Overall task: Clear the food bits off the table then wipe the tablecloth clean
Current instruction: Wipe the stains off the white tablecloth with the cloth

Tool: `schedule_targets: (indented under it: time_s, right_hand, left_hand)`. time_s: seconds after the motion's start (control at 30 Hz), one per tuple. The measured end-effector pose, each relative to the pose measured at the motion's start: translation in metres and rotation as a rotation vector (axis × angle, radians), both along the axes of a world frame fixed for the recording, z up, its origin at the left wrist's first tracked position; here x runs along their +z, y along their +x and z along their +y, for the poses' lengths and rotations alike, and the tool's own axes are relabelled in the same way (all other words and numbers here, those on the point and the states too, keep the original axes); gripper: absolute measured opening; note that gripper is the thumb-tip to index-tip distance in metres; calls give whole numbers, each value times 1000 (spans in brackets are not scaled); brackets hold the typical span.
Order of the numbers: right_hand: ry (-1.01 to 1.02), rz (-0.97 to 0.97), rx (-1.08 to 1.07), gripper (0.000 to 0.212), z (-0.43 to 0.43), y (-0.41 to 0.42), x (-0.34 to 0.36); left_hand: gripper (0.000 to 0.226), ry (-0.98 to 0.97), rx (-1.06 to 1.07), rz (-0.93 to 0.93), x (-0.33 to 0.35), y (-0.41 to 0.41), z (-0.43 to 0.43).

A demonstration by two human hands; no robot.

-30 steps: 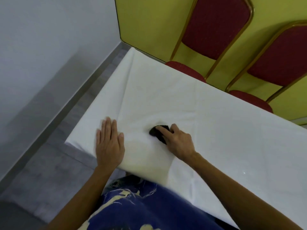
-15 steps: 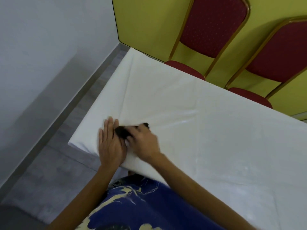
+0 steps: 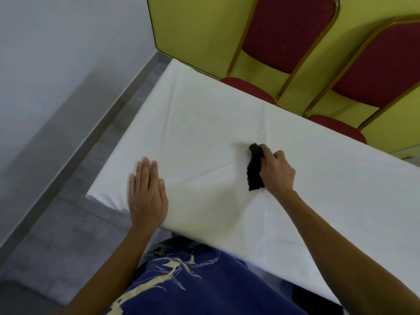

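Tablecloth (image 3: 227,133), white and creased, lies spread flat. Right hand (image 3: 276,171) presses a dark rag (image 3: 254,173) onto it right of centre, its fingers (image 3: 268,153) curled round the rag, which shows along their left side and past the fingertips. Left hand (image 3: 146,196) rests flat by the near-left corner, fingers straight and together. Red chairs (image 3: 284,30) stand at the far edge.

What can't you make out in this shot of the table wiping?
- Head view: much of the dark cloth is hidden under the right hand.
- Head view: the tablecloth runs off the right frame edge.
- Head view: any food bits are too small to tell.
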State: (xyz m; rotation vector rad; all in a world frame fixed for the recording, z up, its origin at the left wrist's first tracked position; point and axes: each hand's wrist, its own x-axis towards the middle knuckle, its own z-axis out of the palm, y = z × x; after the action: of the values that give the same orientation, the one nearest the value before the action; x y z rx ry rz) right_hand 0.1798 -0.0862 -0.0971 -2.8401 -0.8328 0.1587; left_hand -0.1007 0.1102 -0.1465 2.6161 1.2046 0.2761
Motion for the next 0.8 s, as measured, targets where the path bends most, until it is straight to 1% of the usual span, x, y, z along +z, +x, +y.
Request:
schedule_targets:
  time_s: [0.07,0.1,0.13,0.2,0.23,0.27,0.33,0.37,0.4,0.43,0.5,0.53,0.57,0.63,0.73,0.8]
  right_hand:
    - [22,27,-131,33,-3,13,16]
    - [66,30,-161,30,2,12,25]
    - [132,35,-168,27,11,5,37]
    - [309,111,-131,23,32,-22,61]
    - [402,205,-92,22,44,-39,72]
    - [489,363,-63,21,54,-56,78]
    - [630,812,-77,18,72,-81,82]
    - [666,989,-102,18,76,-86,77]
    - [669,1065,-122,19,78,-89,69]
    - [628,1028,-136,20,77,-89,59]
    - [461,697,-161,26,69,-84,37]
    - [424,562,-177,28,64,-83,29]
    - [435,489,-167,30,60,-85,25]
    - [458,362,-51,34,59,-96,19]
    - [270,143,134,52,73,-125,4]
    - [115,88,209,63,86,-143,-11]
  left_hand:
    - [56,-8,16,-2,0,1,-2]
    - [56,-4,24,-3,0,2,-3]
    - [55,0,32,-3,1,3,-3]
    - [54,-3,43,-5,1,4,-3]
    - [54,-17,45,-5,2,5,-3]
    - [55,-37,49,-7,3,6,-3]
    - [56,-73,57,-15,2,9,-1]
    - [56,-86,58,-18,2,11,-1]
    - [57,-93,59,-19,2,11,-1]
    - [57,-94,60,-22,2,10,-1]
    - [56,-84,55,-30,1,9,-1]
    - [55,-78,51,-34,1,8,0]
    - [55,-77,53,-39,1,9,-1]
    - [53,-101,90,-49,3,15,-3]
    - [53,-159,155,-91,12,28,-10]
    - [56,-139,90,-115,17,39,-18]
